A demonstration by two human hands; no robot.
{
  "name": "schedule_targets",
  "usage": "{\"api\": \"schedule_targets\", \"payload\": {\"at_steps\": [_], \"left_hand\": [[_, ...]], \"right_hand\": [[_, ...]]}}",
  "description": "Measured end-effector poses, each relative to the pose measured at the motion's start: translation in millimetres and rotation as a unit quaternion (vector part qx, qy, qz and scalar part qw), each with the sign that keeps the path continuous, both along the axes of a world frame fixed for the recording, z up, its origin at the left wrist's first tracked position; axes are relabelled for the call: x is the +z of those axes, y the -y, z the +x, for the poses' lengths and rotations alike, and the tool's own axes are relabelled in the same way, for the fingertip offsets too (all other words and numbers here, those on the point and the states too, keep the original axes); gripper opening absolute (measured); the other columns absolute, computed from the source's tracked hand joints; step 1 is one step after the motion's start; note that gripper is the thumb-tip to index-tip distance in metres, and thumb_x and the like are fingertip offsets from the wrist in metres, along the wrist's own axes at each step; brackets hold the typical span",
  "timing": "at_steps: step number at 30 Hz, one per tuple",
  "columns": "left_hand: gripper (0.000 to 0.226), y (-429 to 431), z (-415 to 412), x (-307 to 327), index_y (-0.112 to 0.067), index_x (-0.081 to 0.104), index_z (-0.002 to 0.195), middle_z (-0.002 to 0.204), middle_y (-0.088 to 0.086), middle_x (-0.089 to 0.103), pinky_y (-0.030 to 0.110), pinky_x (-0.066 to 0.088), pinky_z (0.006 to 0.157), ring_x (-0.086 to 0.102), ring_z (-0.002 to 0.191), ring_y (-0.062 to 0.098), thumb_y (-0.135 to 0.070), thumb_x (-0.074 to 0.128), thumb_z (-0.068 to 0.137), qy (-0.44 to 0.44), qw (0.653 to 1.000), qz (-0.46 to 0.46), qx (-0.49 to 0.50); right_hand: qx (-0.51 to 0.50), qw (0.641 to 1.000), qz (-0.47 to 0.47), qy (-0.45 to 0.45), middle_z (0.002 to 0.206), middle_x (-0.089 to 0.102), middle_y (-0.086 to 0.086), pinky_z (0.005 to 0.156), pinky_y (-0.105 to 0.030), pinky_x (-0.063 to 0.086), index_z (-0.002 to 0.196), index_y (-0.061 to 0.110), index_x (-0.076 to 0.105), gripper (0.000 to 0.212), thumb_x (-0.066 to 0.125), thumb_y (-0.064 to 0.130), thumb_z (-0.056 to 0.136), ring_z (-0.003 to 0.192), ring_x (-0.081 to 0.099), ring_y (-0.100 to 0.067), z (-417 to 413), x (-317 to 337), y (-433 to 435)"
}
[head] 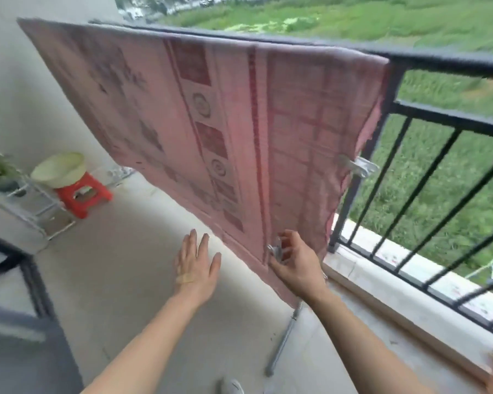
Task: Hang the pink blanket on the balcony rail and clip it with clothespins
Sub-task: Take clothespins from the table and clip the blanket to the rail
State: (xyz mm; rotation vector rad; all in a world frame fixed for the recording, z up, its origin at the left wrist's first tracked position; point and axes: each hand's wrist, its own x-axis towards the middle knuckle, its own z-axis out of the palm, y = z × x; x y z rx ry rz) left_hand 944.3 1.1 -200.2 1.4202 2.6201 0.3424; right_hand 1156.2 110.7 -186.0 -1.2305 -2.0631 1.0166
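The balcony rail (pixel 453 64) is the biggest thing. It runs along the top from 11 o'clock to 3 o'clock. The pink blanket (pixel 160 115) hangs over it and fills the middle of the view. Its bottom edge slants down toward 6 o'clock.

The blanket looks thin, soft and floppy. I think it is light, so wind could lift it or slide it along the smooth bar. It will not break. Good places to take hold are the edges and corners, where the cloth can be pinched flat and a clip can bite it.

The clothespins look small, hard and shiny. I think they are springy, so you squeeze the tail ends to open the mouth. They could slip from the fingers.

Now the count, big to small:
- One rail.
- One blanket.
- One red stool (pixel 83 197) at 9 o'clock, with one pale bowl (pixel 59 169) on top.
- Two hands.
- Two clothespins.

The left hand (pixel 197 268) is at 7 o'clock. It is flat with its fingers spread and holds nothing. It is near the blanket's bottom edge but not touching it.

The right hand (pixel 296 265) is at 5 o'clock. Its fingers curl round the held clothespin (pixel 278 250), right at the bottom edge. It is too blurry to tell if that clip bites the cloth yet.

The side clothespin (pixel 359 166) sits on the blanket's right edge at 3 o'clock, beside a black post.
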Motion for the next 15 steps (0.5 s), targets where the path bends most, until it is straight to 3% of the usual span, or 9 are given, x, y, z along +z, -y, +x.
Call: {"api": "schedule_targets", "payload": {"at_steps": [3, 5, 8, 15], "left_hand": [[0.08, 17, -86, 16, -0.019, 0.026, 0.153, 0.164, 0.007, 0.009, 0.047, 0.014, 0.118, 0.007, 0.15, 0.025, -0.061, 0.01, 0.087, 0.006, 0.997, 0.04, 0.062], [0.085, 27, -140, 27, -0.019, 0.026, 0.153, 0.164, 0.008, 0.009, 0.048, 0.016, 0.117, 0.009, 0.15, 0.026, -0.063, 0.004, 0.084, 0.003, 0.994, 0.06, 0.095], [0.084, 39, -214, 46, -0.018, 0.026, 0.153, 0.164, 0.009, 0.009, 0.05, 0.019, 0.117, 0.01, 0.149, 0.028, -0.062, 0.005, 0.084, -0.01, 0.986, 0.08, 0.146], [0.076, 35, -358, 91, -0.013, 0.032, 0.151, 0.162, 0.015, 0.014, 0.051, 0.022, 0.117, 0.017, 0.147, 0.034, -0.056, 0.018, 0.09, -0.066, 0.969, 0.14, 0.193]], "right_hand": [[0.04, 0.998, 0.035, 0.022, 0.085, 0.067, 0.013, 0.071, -0.033, 0.054, 0.107, 0.027, 0.06, 0.031, 0.064, 0.049, 0.085, 0.076, 0.067, -0.013, -101, 17, -12], [0.073, 0.997, 0.028, 0.021, 0.085, 0.071, 0.013, 0.074, -0.035, 0.056, 0.112, 0.031, 0.062, 0.035, 0.064, 0.054, 0.086, 0.079, 0.069, -0.009, -164, 31, -19], [0.1, 0.994, 0.032, -0.035, 0.087, 0.072, 0.012, 0.078, -0.029, 0.057, 0.117, 0.029, 0.067, 0.034, 0.074, 0.038, 0.085, 0.076, 0.066, 0.004, -245, 56, -24], [0.148, 0.984, 0.002, -0.096, 0.083, 0.069, 0.01, 0.074, -0.027, 0.055, 0.105, 0.025, 0.066, 0.028, 0.074, 0.022, 0.079, 0.071, 0.062, 0.002, -411, 89, -43]]}}
